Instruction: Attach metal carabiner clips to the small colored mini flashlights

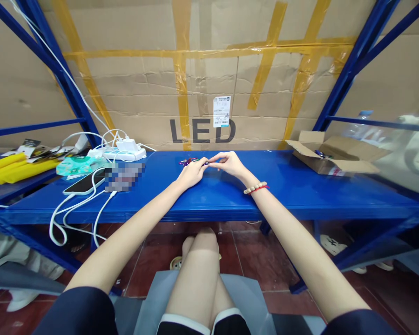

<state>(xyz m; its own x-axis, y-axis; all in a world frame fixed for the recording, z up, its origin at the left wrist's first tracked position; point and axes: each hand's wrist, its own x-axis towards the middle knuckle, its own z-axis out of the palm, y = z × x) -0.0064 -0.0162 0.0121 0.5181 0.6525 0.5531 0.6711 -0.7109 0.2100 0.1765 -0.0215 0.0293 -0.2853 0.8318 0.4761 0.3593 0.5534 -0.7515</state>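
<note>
Left hand [192,173] and right hand [230,164] are pinched together on a small purple item [187,162] at the blue surface's [286,186] far middle.
Phone [85,182], white cables [61,218] and power strip [124,151] are laid well left; an open cardboard box [335,156] is set right.

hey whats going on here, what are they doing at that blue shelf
A seated person is working at a blue shelf. The left hand and the right hand meet at a small purple piece and pinch it with the fingertips. It is too small to tell what it is. An open cardboard box sits to the right. A phone lies to the left among white cables.
</note>
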